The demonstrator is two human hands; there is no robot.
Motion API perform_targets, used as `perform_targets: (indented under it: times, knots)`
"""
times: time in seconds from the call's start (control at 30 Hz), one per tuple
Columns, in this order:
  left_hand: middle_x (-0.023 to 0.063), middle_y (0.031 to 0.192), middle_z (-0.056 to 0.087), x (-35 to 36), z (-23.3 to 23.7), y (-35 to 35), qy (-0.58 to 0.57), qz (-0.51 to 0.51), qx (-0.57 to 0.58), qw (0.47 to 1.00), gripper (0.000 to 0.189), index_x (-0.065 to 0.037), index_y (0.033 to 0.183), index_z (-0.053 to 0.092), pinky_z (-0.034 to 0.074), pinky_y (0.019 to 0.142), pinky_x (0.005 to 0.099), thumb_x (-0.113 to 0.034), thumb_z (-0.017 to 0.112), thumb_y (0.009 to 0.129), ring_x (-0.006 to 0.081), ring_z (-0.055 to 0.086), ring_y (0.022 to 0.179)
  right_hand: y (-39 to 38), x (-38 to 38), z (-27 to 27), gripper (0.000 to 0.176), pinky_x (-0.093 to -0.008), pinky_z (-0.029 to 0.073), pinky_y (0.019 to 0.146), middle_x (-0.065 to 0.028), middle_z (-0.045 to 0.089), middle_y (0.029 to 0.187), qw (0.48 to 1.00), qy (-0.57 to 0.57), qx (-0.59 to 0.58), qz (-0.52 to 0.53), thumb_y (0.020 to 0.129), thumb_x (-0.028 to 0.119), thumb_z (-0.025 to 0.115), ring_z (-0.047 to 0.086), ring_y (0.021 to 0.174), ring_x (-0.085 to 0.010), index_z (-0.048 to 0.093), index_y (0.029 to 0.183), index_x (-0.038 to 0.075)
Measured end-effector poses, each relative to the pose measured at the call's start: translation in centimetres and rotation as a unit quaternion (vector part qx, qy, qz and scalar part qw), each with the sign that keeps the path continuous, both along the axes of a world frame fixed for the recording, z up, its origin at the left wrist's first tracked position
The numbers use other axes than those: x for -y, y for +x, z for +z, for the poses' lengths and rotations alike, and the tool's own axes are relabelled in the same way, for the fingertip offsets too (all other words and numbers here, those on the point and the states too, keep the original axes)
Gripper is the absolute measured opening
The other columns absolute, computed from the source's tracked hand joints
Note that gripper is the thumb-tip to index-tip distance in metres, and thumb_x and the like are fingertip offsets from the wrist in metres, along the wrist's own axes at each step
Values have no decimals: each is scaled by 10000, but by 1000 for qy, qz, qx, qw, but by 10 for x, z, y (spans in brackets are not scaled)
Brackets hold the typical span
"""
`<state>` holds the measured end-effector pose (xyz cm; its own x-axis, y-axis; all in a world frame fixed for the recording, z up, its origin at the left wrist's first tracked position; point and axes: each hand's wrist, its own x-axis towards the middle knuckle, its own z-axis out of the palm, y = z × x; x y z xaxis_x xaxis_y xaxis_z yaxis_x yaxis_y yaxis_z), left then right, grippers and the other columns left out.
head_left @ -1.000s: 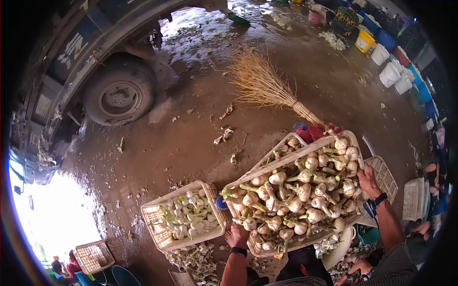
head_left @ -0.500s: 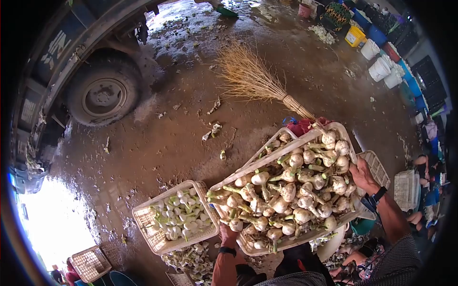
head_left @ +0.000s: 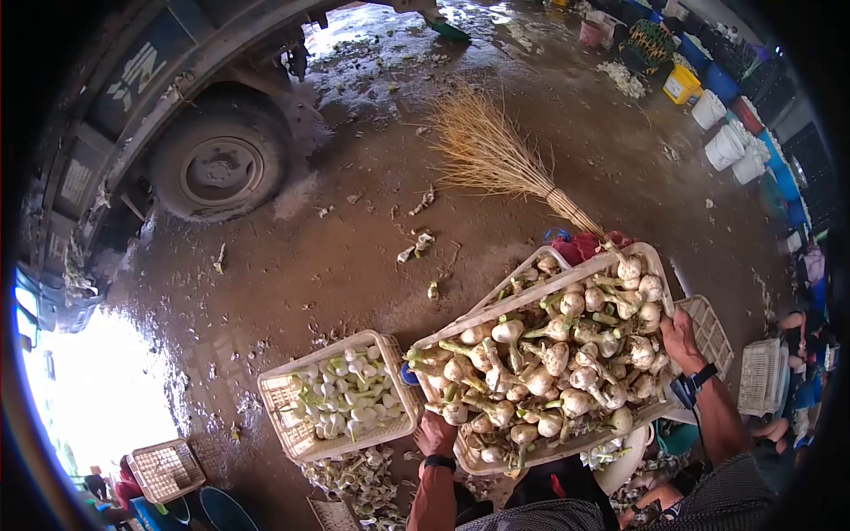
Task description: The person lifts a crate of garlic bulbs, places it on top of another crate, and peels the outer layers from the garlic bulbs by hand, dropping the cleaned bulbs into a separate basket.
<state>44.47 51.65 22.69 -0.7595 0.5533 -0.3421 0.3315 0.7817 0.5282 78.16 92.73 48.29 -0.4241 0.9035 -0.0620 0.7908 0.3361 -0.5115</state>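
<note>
A large pale plastic crate (head_left: 522, 298) full of garlic bulbs (head_left: 553, 358) with cut green stems is held between my hands. My left hand (head_left: 436, 434) grips its lower left edge, fingers partly hidden under the rim. My right hand (head_left: 682, 341) is closed round the rim at its right end. Close to my left hand, a smaller crate (head_left: 283, 423) of cleaner white garlic (head_left: 350, 394) stands on the ground. Part of another crate (head_left: 542, 257) with garlic shows behind the held one.
A twig broom (head_left: 513, 164) lies beyond the crates beside a red sack (head_left: 584, 248). A truck wheel (head_left: 221, 171) stands upper left. Buckets (head_left: 724, 149) line the right side, near seated people. Stacked crates (head_left: 761, 378) stand right; an empty crate (head_left: 166, 469) sits lower left.
The view has shifted, so the truck, broom and buckets appear farther right. Both hands keep their hold on the large crate, which sits slightly lower and farther right in view.
</note>
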Motion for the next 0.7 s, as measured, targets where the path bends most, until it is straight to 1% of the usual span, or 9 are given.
perform_targets:
  times: [0.1,0.23,0.27,0.3,0.37,0.53,0.6,0.67,0.7]
  knots:
    - [77,970,716,6,-23,0,150,57,108,981,224,-18,968,687,520,714,352,-176,691,809,187,659,797,-8,6,5,307,-363,465,871,-179,660,1057,998,-26,-55,-14,903,54,455,605,955,-273,559,1178,-35]
    - [78,1051,695,-22,113,-24,270,128,450,842,254,-19,1073,661,515,746,328,-50,645,821,176,642,852,1,8,3,297,-365,466,862,-184,659,1063,991,-82,-93,-41,914,66,460,609,962,-284,560,1175,-34]
    - [79,1056,685,9,76,-35,179,-188,154,953,323,-19,1124,636,521,758,346,-153,648,830,223,653,857,5,6,2,290,-366,467,859,-185,660,1068,992,-94,-54,-60,923,74,463,611,959,-283,561,1174,-34]
    - [79,1056,685,13,67,-30,177,-188,151,954,323,-19,1124,636,521,758,346,-153,648,830,223,653,857,17,6,-9,290,-366,467,859,-185,660,1068,992,-96,-58,-60,923,74,463,611,959,-283,561,1174,-34]
    - [17,815,576,10,56,-23,383,182,597,681,291,-40,1037,623,470,708,307,-300,573,918,189,576,761,34,0,-30,279,-373,470,846,-187,663,1064,988,-84,-117,-48,939,90,469,618,936,-289,562,1170,-33]
    - [117,1100,661,-34,123,-20,460,164,529,694,363,19,1264,553,527,851,332,-180,533,962,228,610,1047,13,14,0,353,-340,469,889,-164,630,1112,999,-40,-22,-11,986,163,478,597,1025,-219,504,1285,-23]
    - [106,1102,657,-47,120,-13,384,208,415,798,456,-7,1301,535,548,821,304,-326,538,974,212,651,957,16,16,3,353,-350,473,881,-182,638,1084,999,-27,-34,0,986,183,482,610,1011,-227,512,1270,-23]
    - [112,1136,656,-37,84,-14,335,233,445,798,505,-21,1305,539,513,859,316,-406,503,980,228,642,996,28,14,-10,333,-350,476,870,-166,640,1049,999,-27,-41,-10,980,190,500,612,975,-228,529,1233,-25]
    - [118,1170,655,-27,55,-15,283,252,472,796,561,-34,1309,544,477,897,328,-486,468,985,245,633,1036,38,16,-35,284,-361,458,891,-151,633,1087,917,-161,-361,-50,976,148,496,594,1028,-242,558,1183,-36]
